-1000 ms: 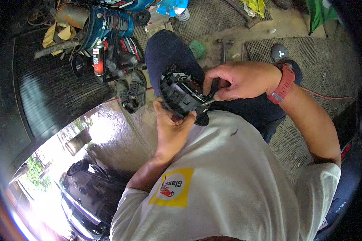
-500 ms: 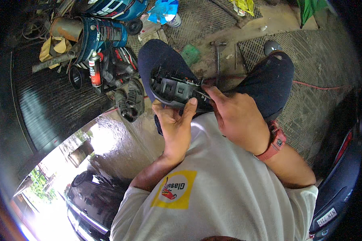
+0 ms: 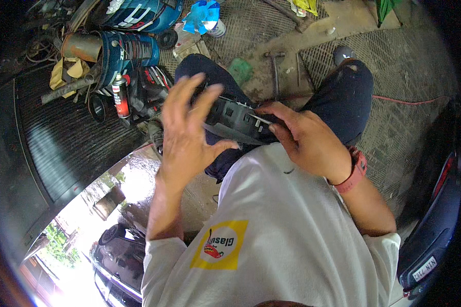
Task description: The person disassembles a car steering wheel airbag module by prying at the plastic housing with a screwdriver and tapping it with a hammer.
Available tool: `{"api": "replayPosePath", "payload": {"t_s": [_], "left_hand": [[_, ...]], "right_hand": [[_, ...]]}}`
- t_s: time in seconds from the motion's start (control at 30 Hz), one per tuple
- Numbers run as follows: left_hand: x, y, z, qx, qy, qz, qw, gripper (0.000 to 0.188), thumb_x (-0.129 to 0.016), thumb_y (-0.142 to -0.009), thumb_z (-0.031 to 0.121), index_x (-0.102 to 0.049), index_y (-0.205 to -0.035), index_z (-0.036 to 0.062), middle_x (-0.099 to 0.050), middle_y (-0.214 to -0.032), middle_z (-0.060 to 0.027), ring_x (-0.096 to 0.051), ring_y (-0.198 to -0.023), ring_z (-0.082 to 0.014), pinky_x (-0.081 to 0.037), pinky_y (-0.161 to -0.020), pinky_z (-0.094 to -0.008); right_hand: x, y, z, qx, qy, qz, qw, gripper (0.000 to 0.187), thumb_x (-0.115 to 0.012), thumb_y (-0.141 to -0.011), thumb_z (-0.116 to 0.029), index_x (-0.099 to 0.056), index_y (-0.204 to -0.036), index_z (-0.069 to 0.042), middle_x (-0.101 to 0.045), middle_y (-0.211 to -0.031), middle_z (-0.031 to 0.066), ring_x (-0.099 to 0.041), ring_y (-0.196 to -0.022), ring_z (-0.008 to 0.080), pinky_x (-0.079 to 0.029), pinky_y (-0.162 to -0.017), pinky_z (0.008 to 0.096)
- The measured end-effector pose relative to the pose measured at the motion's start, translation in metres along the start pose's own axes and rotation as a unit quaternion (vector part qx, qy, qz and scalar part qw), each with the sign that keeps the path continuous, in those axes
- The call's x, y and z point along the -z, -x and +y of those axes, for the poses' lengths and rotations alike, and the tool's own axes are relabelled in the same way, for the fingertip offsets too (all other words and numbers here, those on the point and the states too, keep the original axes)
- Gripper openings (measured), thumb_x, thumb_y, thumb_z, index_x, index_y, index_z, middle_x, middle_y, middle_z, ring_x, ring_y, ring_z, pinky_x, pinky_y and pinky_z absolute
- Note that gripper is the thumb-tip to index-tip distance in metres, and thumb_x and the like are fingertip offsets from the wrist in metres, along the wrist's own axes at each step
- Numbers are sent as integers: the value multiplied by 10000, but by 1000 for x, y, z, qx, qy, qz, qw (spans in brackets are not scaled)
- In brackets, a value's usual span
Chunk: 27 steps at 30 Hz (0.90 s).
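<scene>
Holding a black plastic housing (image 3: 235, 120) over the knees, long axis running left to right.
The right hand (image 3: 305, 140) is pinching its right end between thumb and fingers; the left hand (image 3: 187, 130) is hovering spread wide at its left end, gripping nothing. Beyond are lying a red spray can (image 3: 120, 94), a blue drum (image 3: 125, 53) and a blue-wrapped white tub (image 3: 210, 20).

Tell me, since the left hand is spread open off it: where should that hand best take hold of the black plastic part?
Probably its free left end: the right hand pinches the right end of the black plastic part, which lies roughly level. The left hand could clamp the long edges from the left.
</scene>
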State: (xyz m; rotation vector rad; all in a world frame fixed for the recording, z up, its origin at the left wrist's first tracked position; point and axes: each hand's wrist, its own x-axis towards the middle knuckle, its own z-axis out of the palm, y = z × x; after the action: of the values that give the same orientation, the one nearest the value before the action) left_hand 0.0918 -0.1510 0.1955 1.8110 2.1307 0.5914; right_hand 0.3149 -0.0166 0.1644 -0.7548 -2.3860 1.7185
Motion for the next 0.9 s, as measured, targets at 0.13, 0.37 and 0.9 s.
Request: {"api": "replayPosePath", "payload": {"t_s": [0.13,0.37,0.9], "left_hand": [[3,-16,-8,-108,-7,-150,983,798,-868,-553,14,-692,-1323,128,-645,-1392,-74,-617,-1272,-367,-448,-1182,-527],[-16,-8,3,-152,-71,-131,977,501,-715,-722,-54,-690,-1208,66,-610,-1278,-100,-588,-1205,-352,-494,-1146,-520],[-38,-6,16,12,-20,-62,998,766,-806,-573,-70,-563,-1292,38,-511,-1321,-228,-485,-1277,-451,-411,-1125,-534]], "right_hand": [[14,-5,14,40,-45,-75,995,303,-623,-1030,-51,-620,-1332,-24,-712,-907,225,-708,-816,390,-541,-750,456],[42,-42,17,28,51,-285,957,293,-630,-1046,-179,-681,-1282,-14,-734,-1133,223,-705,-1075,400,-562,-937,459],[-26,7,-20,-103,131,87,982,216,-654,-982,-49,-586,-1187,-54,-691,-784,214,-696,-746,449,-532,-632,532]]}}
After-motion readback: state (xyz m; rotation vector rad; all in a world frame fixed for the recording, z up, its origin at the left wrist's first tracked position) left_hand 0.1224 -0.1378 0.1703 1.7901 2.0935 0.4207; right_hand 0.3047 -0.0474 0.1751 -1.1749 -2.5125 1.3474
